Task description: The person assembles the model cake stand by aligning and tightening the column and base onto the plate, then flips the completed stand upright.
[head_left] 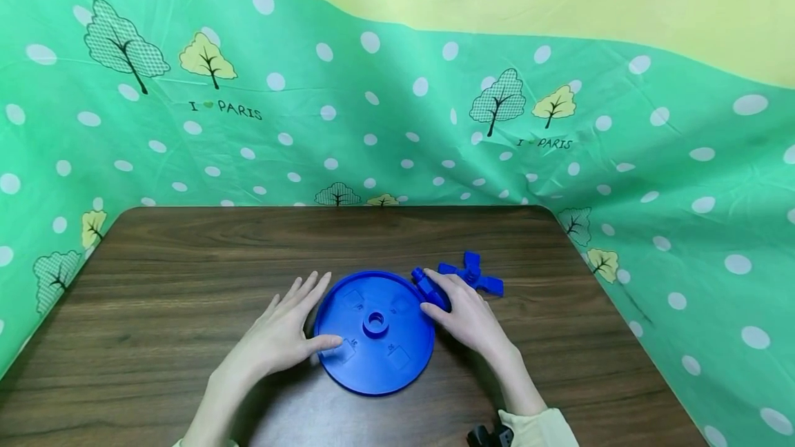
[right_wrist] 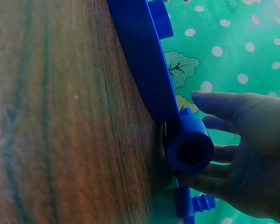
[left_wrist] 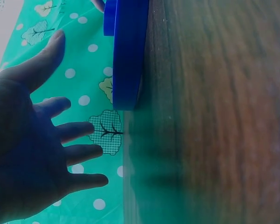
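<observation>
A round blue plate [head_left: 397,371] with a raised rim and a hollow central hub lies on the table. My left hand [head_left: 282,333] is spread at its left side, thumb over the rim; the left wrist view shows its fingers [left_wrist: 84,154] straight and holding nothing. At the plate's right edge lies a blue hollow tube [right_wrist: 190,144] with a narrower end. Around it my right hand [head_left: 462,309] hovers with extended fingers, and the thumb stands off the tube in the right wrist view. Just beyond is a blue bladed part [head_left: 472,273] with a ribbed stub.
The brown wood-grain table [head_left: 155,309] ends at a back edge against a green and yellow cloth [head_left: 385,109] printed with dots and trees. The cloth also hangs along both sides. A black device [head_left: 491,436] sits at the right wrist.
</observation>
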The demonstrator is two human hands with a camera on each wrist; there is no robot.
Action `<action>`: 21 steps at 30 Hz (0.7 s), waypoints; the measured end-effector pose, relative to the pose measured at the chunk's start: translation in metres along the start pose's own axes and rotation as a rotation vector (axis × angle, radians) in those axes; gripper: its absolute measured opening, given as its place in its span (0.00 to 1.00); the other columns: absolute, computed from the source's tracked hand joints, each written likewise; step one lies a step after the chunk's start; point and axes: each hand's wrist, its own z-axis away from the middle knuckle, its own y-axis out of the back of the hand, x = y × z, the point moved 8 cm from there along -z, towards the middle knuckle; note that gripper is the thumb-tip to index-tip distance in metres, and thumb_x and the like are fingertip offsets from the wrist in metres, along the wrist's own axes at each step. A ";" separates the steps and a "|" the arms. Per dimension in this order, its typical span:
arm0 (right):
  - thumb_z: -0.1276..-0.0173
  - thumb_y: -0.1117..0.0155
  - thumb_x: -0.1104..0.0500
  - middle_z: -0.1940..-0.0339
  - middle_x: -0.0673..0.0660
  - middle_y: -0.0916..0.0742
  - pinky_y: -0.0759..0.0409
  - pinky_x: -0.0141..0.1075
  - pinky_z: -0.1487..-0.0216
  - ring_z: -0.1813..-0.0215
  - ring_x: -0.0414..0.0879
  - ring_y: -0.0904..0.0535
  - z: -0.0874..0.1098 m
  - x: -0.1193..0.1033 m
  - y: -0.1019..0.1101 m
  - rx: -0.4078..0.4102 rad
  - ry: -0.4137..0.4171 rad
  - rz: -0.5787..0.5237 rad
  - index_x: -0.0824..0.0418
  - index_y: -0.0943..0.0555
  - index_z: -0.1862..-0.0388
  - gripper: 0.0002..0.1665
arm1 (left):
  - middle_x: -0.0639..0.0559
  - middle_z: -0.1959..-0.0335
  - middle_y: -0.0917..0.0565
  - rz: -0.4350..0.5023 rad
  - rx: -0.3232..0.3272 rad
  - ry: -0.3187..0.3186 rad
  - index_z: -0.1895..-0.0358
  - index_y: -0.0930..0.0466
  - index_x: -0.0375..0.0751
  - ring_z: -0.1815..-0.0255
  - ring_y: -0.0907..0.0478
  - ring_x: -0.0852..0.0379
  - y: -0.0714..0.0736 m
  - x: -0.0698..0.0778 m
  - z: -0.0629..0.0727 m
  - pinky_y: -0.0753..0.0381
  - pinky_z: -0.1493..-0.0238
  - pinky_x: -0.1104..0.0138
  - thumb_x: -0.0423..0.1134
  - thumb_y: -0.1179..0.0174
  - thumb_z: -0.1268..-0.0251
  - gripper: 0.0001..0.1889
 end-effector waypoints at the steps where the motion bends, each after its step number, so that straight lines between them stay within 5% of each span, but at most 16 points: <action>1: 0.28 0.32 0.48 0.26 0.63 0.22 0.26 0.66 0.30 0.25 0.64 0.26 0.000 0.000 0.000 -0.002 0.000 -0.001 0.48 0.30 0.22 0.37 | 0.39 0.16 0.44 -0.002 -0.006 -0.001 0.16 0.48 0.52 0.16 0.49 0.31 -0.001 0.000 0.000 0.49 0.22 0.29 0.65 0.31 0.41 0.54; 21: 0.26 0.33 0.54 0.27 0.64 0.21 0.25 0.66 0.31 0.26 0.64 0.25 -0.001 0.002 -0.001 -0.006 0.023 0.015 0.49 0.30 0.22 0.35 | 0.36 0.16 0.43 0.039 -0.151 0.055 0.17 0.46 0.51 0.16 0.50 0.31 -0.016 -0.004 0.006 0.50 0.23 0.28 0.62 0.27 0.45 0.55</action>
